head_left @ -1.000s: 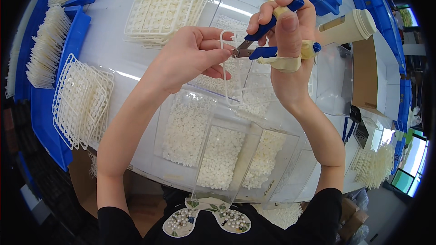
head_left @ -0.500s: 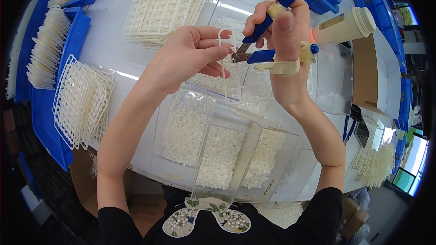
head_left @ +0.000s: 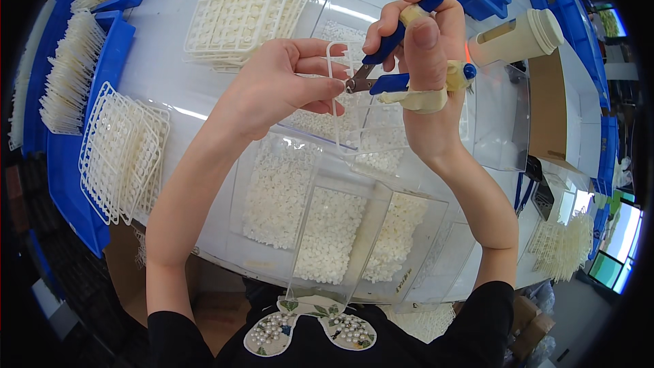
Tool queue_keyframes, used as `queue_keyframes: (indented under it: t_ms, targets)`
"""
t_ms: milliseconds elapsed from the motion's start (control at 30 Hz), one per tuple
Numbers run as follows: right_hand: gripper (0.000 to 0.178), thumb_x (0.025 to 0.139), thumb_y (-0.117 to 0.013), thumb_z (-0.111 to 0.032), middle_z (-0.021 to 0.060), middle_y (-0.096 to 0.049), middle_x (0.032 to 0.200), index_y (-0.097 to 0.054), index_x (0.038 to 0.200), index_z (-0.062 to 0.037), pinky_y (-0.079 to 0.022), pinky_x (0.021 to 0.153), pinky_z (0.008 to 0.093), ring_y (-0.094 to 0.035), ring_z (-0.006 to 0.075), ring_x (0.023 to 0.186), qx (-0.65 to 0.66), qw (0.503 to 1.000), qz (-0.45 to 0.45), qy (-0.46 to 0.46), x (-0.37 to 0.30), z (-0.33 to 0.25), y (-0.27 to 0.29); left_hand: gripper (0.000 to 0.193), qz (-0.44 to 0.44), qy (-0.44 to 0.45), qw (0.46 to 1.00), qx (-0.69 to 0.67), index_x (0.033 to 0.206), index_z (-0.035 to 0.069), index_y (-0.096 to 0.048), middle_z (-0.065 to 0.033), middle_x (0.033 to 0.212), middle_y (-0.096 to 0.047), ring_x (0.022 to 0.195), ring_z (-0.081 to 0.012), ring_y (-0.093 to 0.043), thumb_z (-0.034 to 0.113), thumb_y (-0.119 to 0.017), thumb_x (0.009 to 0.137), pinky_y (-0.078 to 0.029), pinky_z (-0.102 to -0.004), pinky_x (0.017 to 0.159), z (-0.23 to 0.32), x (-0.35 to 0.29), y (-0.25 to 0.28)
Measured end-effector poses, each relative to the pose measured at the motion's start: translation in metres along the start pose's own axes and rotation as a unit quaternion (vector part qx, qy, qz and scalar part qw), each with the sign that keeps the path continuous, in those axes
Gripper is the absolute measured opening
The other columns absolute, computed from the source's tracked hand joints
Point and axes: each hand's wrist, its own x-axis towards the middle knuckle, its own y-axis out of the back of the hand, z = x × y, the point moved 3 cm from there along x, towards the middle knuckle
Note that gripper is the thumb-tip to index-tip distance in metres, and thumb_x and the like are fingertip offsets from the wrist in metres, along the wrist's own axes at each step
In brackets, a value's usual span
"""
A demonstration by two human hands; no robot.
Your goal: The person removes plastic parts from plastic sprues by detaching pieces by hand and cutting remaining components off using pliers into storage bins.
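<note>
Barely shifting since a second ago: left hand (head_left: 272,92) is pinching the white plastic strip (head_left: 338,88), right hand (head_left: 419,41) squeezing blue-handled cutters (head_left: 381,82) onto it above the clear bins (head_left: 340,232). Fingertips are sitting close to the blades — a slip could nick them.

Cream bottle (head_left: 516,39), blue bins (head_left: 68,163), stacked white grids (head_left: 248,7).
</note>
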Motion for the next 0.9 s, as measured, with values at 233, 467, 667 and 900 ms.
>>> queue_keyframes:
  t_ms: [233, 467, 667, 900]
  targets:
    - [0.047, 0.087, -0.063, -0.035, 0.0021, -0.047, 0.086, -0.036, 0.11, -0.0046, -0.041, 0.064, 0.0202, -0.047, 0.0068, 0.074, -0.005, 1.0, -0.025, 0.012, -0.0001, 0.0, 0.0023, 0.048, 0.006, -0.011, 1.0, -0.005, 0.118, -0.011, -0.049, -0.0121, 0.095, -0.065, 0.07, -0.0157, -0.066, 0.006, -0.064, 0.076, -0.055, -0.024, 0.064, -0.0008, 0.0008, -0.0003]
    - [0.054, 0.086, -0.061, -0.043, 0.0035, -0.048, 0.086, -0.036, 0.112, -0.0026, -0.041, 0.063, 0.0205, -0.048, 0.0078, 0.076, 0.006, 1.0, 0.01, 0.004, -0.0012, 0.0002, 0.0004, 0.048, 0.01, 0.005, 1.0, 0.008, 0.121, -0.004, -0.051, -0.0054, 0.094, -0.065, 0.073, -0.0114, -0.064, 0.011, -0.066, 0.078, -0.053, -0.0226, 0.067, 0.0, -0.0008, -0.0002]
    - [0.053, 0.086, -0.061, -0.043, 0.0033, -0.047, 0.086, -0.036, 0.109, -0.0029, -0.041, 0.061, 0.0203, -0.048, 0.0075, 0.072, -0.009, 1.0, 0.012, -0.016, -0.0027, 0.0009, -0.002, 0.047, 0.005, 0.003, 1.0, 0.005, 0.121, -0.003, -0.052, -0.0056, 0.095, -0.065, 0.073, -0.012, -0.065, 0.011, -0.066, 0.079, -0.053, -0.0232, 0.068, -0.0014, -0.0005, 0.0005]
    - [0.049, 0.086, -0.062, -0.041, 0.0022, -0.047, 0.083, -0.037, 0.106, -0.0037, -0.04, 0.06, 0.0195, -0.047, 0.0064, 0.07, -0.001, 1.0, 0.012, -0.004, -0.0025, -0.0041, -0.0009, 0.044, 0.011, 0.015, 1.0, 0.01, 0.119, -0.001, -0.054, -0.004, 0.091, -0.066, 0.073, -0.0113, -0.065, 0.013, -0.066, 0.079, -0.053, -0.0229, 0.068, -0.0013, 0.0007, -0.0007]
